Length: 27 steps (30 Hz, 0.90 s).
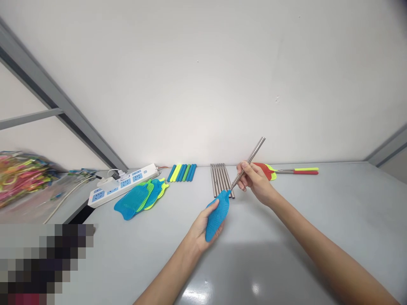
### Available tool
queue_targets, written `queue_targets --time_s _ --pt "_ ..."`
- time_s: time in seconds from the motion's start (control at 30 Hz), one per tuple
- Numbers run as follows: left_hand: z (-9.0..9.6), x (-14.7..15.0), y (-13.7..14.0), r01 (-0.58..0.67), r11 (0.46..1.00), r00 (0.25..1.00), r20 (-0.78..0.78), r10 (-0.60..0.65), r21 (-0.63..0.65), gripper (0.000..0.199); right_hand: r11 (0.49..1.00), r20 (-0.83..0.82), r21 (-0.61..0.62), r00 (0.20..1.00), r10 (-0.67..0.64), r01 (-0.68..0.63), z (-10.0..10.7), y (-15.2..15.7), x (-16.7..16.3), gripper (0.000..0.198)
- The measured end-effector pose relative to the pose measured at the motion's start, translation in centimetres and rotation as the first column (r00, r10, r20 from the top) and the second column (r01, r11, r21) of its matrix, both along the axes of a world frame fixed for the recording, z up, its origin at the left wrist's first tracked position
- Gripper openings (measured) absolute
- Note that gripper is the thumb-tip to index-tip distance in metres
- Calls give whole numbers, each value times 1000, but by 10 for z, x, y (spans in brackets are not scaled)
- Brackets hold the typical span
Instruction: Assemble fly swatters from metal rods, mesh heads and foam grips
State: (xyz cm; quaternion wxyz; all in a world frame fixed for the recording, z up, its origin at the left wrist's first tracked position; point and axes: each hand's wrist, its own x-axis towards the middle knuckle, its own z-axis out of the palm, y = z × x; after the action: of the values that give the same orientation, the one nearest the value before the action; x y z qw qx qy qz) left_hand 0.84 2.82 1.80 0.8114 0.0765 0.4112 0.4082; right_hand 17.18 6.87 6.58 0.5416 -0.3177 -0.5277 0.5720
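My left hand [203, 228] is closed around a blue perforated fly swatter head [217, 216], thumb on its face. In my right hand [252, 180] a shiny metal tube [256, 149] is pinched, slanting up to the right. The tube's lower end meets the narrow neck of the blue head; whether it is inside the neck I cannot tell. Behind my hands lies a row of several similar metal tubes [219, 178]. To the right of my right hand rest red and yellow fly swatters [265, 170] with metal shafts and coloured handles [305, 171].
At left lie overlapping blue and green swatter heads [133, 201] against a white power strip [125, 184]. Several coloured handle grips [182, 173] are lined up by the wall. Beyond the table's left edge are bags of colourful items [25, 178]. A pixelated patch covers the lower left.
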Motion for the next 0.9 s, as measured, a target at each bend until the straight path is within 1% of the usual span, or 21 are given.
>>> queue_targets --time_s 0.1,0.17,0.2,0.27,0.37,0.43,0.5,0.57,0.67,0.9 --pt "8 1 0 -33 995 998 -55 38 94 17 995 36 10 995 -95 95 7 -2 2 29" --pt "12 1 -1 -45 984 998 -33 52 173 24 992 -6 -11 992 -128 128 14 -3 5 28" --pt "14 2 -2 -42 977 999 -21 48 208 26 993 -62 -37 991 -115 112 18 -5 6 27" --pt "13 3 -4 -32 965 999 -15 37 262 29 995 -232 -98 971 -50 27 25 -8 7 27" --pt "9 5 -8 -44 950 997 -51 62 310 33 978 -466 -170 884 26 -118 31 -12 8 25" --pt "6 7 -11 -61 940 993 -79 93 336 36 967 -553 -195 832 31 -166 31 -14 7 25" --pt "4 9 -13 -59 938 990 -98 98 340 38 965 -602 -201 798 16 -170 29 -16 6 26" --pt "4 10 -15 -40 951 990 -113 78 308 39 967 -620 -197 784 4 -160 27 -16 4 27" --pt "3 10 -15 -7 971 992 -122 37 238 40 971 -610 -189 793 3 -149 24 -16 2 28" --pt "2 9 -14 -29 979 993 -109 51 200 38 983 -597 -160 802 -22 -92 16 -15 -3 29"
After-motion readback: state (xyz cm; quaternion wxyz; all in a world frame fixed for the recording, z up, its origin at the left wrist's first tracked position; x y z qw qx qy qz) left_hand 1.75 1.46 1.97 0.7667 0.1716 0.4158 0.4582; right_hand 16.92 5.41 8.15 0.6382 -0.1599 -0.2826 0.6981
